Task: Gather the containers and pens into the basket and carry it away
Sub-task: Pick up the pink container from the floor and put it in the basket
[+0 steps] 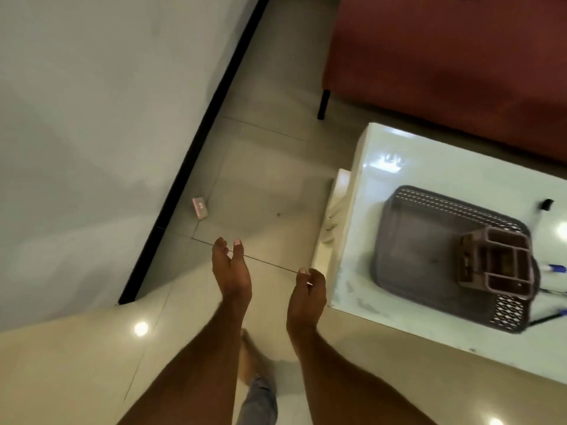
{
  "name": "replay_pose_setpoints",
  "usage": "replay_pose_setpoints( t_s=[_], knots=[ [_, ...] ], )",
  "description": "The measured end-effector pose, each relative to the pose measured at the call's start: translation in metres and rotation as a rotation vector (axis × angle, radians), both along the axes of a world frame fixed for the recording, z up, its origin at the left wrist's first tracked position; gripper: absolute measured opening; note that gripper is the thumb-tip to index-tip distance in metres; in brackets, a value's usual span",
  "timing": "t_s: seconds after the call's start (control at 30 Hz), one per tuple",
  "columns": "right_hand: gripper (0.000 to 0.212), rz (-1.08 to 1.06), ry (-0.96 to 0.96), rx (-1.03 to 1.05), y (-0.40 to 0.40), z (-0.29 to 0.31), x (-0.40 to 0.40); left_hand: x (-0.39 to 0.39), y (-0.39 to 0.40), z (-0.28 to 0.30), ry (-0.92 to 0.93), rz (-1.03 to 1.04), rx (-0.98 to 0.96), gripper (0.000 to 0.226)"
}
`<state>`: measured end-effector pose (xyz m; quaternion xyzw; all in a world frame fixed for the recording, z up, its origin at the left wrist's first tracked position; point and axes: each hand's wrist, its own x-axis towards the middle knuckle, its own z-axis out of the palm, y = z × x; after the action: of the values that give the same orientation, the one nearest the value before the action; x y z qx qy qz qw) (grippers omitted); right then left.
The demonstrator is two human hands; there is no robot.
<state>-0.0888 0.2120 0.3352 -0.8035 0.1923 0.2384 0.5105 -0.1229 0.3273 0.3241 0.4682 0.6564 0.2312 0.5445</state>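
A grey perforated basket stands on the glossy white table at the right. A brown compartmented container sits in the basket's right part. Pens lie on the table beside the basket: a blue-capped one, a black one with a blue end and a black-capped item. My left hand and my right hand hang over the floor to the left of the table, both empty with fingers loosely apart, a short way from the basket.
A white wall with a black skirting runs along the left. A red sofa on black legs stands behind the table. A small pink object lies on the tiled floor. My bare foot is below.
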Motion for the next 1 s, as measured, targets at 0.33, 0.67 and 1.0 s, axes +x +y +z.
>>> replay_pose_setpoints(
  t_s=[0.33,0.67,1.0],
  knots=[
    [0.062,0.981,-0.289,-0.321,0.128,-0.030,0.022,-0.076,0.146,-0.025,0.294,-0.534,0.182,0.065],
    [0.075,1.519,-0.324,-0.504,0.229,-0.132,0.058,-0.078,0.234,-0.133,0.516,-0.868,0.252,0.075],
    [0.085,1.508,0.060,-0.314,0.322,-0.277,0.059,-0.058,0.295,-0.271,0.478,-0.760,0.005,0.076]
  ],
)
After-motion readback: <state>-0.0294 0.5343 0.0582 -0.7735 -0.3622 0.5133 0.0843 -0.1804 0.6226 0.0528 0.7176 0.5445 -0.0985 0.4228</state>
